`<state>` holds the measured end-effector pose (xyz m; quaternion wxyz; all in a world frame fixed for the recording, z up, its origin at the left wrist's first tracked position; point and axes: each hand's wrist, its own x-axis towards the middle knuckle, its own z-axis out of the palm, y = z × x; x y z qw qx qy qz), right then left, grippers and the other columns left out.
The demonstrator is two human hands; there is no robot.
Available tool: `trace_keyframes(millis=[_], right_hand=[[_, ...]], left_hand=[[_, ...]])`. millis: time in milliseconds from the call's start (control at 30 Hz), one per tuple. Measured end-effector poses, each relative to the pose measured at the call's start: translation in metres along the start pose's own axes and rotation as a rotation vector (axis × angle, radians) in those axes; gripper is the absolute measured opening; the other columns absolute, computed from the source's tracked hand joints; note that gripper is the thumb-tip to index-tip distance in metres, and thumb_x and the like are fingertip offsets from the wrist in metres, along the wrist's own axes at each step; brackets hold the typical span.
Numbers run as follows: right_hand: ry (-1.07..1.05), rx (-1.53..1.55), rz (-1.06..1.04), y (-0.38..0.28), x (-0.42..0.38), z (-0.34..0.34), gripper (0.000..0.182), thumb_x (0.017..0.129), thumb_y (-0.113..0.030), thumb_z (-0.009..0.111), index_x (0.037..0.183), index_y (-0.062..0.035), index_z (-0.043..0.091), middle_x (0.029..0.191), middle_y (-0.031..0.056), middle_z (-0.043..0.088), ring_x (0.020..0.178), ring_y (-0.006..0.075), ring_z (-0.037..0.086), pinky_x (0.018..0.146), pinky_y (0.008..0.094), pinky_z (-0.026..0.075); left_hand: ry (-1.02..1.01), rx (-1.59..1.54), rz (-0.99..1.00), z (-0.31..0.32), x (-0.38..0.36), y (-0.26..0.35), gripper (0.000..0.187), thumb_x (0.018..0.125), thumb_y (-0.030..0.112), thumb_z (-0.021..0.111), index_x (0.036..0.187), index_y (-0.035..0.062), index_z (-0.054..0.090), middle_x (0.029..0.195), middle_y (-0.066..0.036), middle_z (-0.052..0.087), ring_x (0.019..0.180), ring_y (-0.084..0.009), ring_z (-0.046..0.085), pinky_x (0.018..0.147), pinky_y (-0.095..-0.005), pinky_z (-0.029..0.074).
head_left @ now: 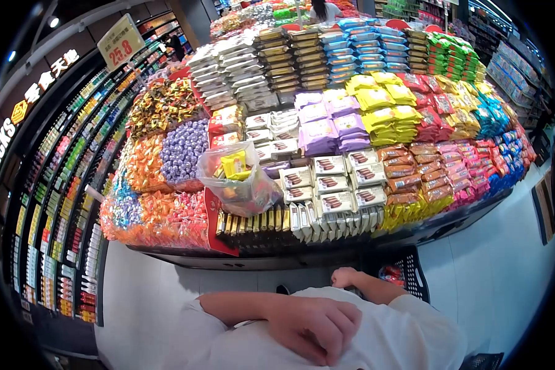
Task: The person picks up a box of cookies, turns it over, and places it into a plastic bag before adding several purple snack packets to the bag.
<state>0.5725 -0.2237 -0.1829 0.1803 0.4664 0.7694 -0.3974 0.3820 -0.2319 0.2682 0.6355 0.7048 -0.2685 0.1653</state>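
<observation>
The person stands close against the sweets display (327,243), looking down over a white shirt (388,339). The left hand (314,327) lies across the front of that shirt, fingers loosely bent and a little spread, resting on the cloth and holding nothing. It looks parked there simply because it has nothing to carry. The right hand (345,277) sits lower and further out, near the foot of the display, with its fingers bunched into a fist. I cannot tell whether they close around anything. Just beside it, to the right, a black basket (410,274) stands on the pale floor (499,271), with a few red packets showing through its mesh, set down where the hand can reach it. Up on the display, well apart from both hands, a clear plastic bag (237,179) part filled with wrapped sweets slumps on the chocolate bars (271,219), propped against the heaps behind so it stays open at the top.
</observation>
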Motion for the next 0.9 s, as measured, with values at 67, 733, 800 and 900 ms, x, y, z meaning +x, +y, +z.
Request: trace_keyframes(millis=[67, 733, 800, 900], right_hand=[[0.015, 0.004, -0.06, -0.003, -0.002, -0.011, 0.029, 0.078, -0.037, 0.068, 0.093, -0.0148, 0.079, 0.1, 0.0132, 0.077, 0.1, 0.0351, 0.072, 0.086, 0.0488, 0.057], [0.278, 0.227, -0.054, -0.072, -0.032, -0.027, 0.028, 0.089, -0.039, 0.066, 0.08, -0.0125, 0.071, 0.083, 0.0165, 0.072, 0.083, 0.0411, 0.07, 0.072, 0.0536, 0.054], [0.266, 0.262, -0.032, -0.074, -0.031, -0.026, 0.032, 0.09, -0.042, 0.067, 0.08, -0.0121, 0.07, 0.082, 0.0161, 0.072, 0.083, 0.041, 0.069, 0.072, 0.053, 0.054], [0.256, 0.247, -0.041, -0.073, -0.021, -0.019, 0.035, 0.091, -0.045, 0.067, 0.079, -0.0116, 0.068, 0.08, 0.0153, 0.071, 0.083, 0.0405, 0.069, 0.071, 0.0519, 0.053]], left_hand=[[0.022, 0.003, -0.001, 0.003, 0.018, 0.004, 0.012, 0.101, 0.017, 0.07, 0.098, 0.0066, 0.076, 0.097, -0.006, 0.072, 0.091, -0.0264, 0.063, 0.083, -0.0419, 0.047], [1.378, 0.343, -1.029, 0.067, -0.341, -0.109, 0.03, 0.103, 0.019, 0.067, 0.127, 0.0013, 0.066, 0.12, -0.007, 0.071, 0.111, -0.0145, 0.065, 0.096, -0.0316, 0.052], [1.518, 0.004, -1.357, 0.17, -0.48, -0.19, 0.036, 0.098, 0.018, 0.07, 0.131, 0.0043, 0.067, 0.123, -0.011, 0.072, 0.115, -0.0202, 0.066, 0.101, -0.0364, 0.052], [1.343, -0.389, -1.641, 0.236, -0.591, -0.198, 0.049, 0.097, 0.038, 0.073, 0.136, 0.0094, 0.067, 0.131, -0.007, 0.071, 0.12, -0.0197, 0.063, 0.105, -0.0404, 0.049]])
